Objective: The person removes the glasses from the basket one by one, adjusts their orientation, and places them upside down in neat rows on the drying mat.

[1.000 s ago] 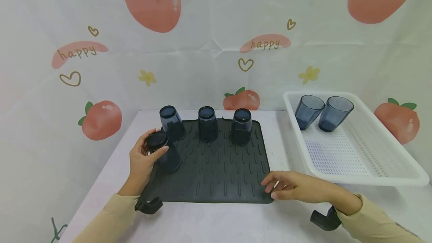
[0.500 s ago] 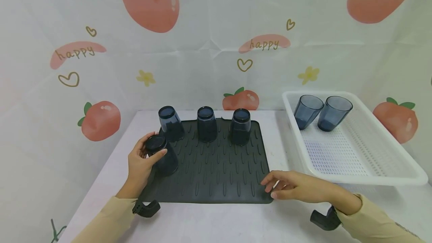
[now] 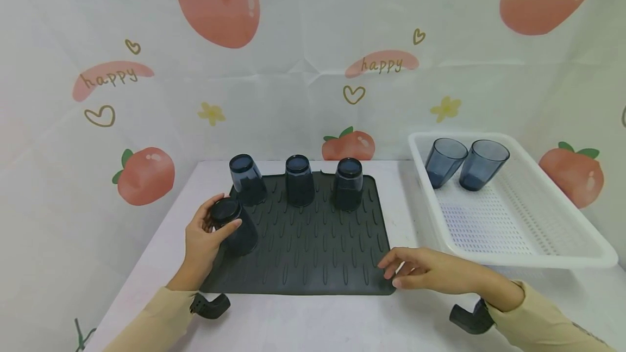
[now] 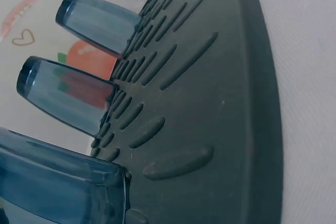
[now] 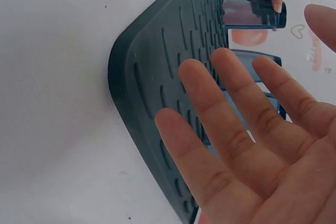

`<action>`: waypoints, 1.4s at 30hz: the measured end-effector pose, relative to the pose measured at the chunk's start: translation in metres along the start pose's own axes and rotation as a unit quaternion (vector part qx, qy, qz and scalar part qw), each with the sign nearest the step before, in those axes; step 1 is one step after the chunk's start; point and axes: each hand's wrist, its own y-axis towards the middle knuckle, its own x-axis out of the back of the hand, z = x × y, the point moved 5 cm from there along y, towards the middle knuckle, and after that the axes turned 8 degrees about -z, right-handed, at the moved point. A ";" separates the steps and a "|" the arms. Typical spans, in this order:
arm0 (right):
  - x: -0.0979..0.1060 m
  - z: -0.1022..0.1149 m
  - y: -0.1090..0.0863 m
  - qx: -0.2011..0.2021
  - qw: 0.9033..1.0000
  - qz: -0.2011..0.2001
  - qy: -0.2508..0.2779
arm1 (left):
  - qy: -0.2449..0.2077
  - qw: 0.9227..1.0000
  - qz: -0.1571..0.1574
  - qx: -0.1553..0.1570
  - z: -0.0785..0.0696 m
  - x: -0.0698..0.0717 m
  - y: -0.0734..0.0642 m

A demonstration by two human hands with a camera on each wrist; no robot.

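Note:
My left hand grips an upside-down blue glass near its base, thumb on the near side and fingers round the far side. The glass's rim is down at the left part of the black drying mat. Three more upside-down glasses line the mat's back: a left one, a middle one and a right one. My right hand holds nothing; its relaxed fingers hover by the mat's front right corner. In the right wrist view those fingers are spread and loose.
A white perforated basket stands at the right, with two blue glasses leaning in its back left corner, one beside the other. A white sheet with a fruit print hangs behind the white table.
My left hand and the glass in it have shifted slightly toward the front, widening the gap to the back left glass. My right hand has stayed in place.

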 end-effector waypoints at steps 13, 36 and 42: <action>-0.001 0.002 0.001 0.000 1.000 0.000 -0.001 | -0.019 0.999 0.033 0.011 0.006 -0.001 -0.001; -0.002 0.002 0.000 0.014 1.000 -0.002 0.000 | -0.017 0.999 0.047 0.017 0.010 0.002 0.002; -0.002 0.003 -0.001 0.012 1.000 -0.005 -0.003 | -0.016 0.999 0.046 0.020 0.005 0.000 -0.001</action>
